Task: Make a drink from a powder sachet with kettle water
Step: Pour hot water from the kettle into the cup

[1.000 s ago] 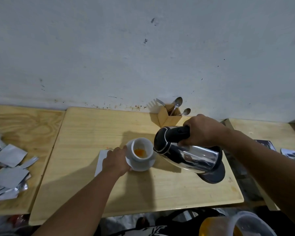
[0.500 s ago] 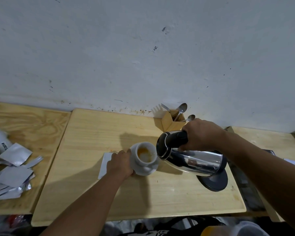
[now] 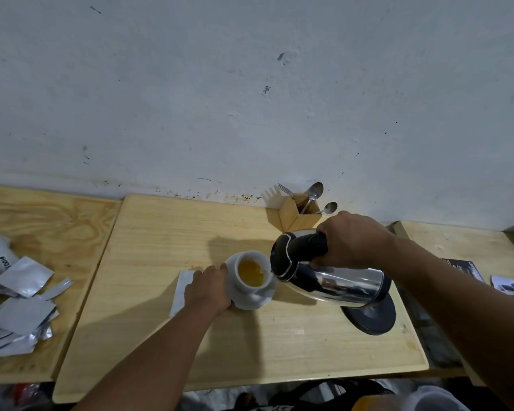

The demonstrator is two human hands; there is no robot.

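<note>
Hot water meets powder at the middle of the wooden counter [image 3: 161, 232]: we tip the steel kettle [image 3: 333, 280] nearly onto its side with our right hand [image 3: 350, 238], whose grip is closed fully around the black handle, the spout hanging just over the right rim of the white cup [image 3: 251, 272]. The cup stands on its white saucer [image 3: 250, 301], already showing orange liquid well up its inside, with the powder apparently dissolving. Our left hand [image 3: 208, 289] steadies the set from the left, its grip partly closed with the fingers curled against the saucer's edge; how firmly it presses we cannot tell. Beneath that hand lies a pale sachet [image 3: 183, 284], flat on the counter just left of the saucer. The kettle's dark base [image 3: 371, 318] sits near the counter's right edge, and a wooden cutlery holder [image 3: 298, 215] with spoons and a fork stands at the back edge by the wall. More silver sachets [image 3: 21, 304] are heaped on the neighbouring counter to the left. To finish this pour well, in our judgement, we should keep the spout low and close over the rim, ease the tilt back as the level nears the top so nothing spills into the saucer, and keep the left fingers clear of the stream. A spoon from the holder would likely serve for stirring afterwards.
</note>
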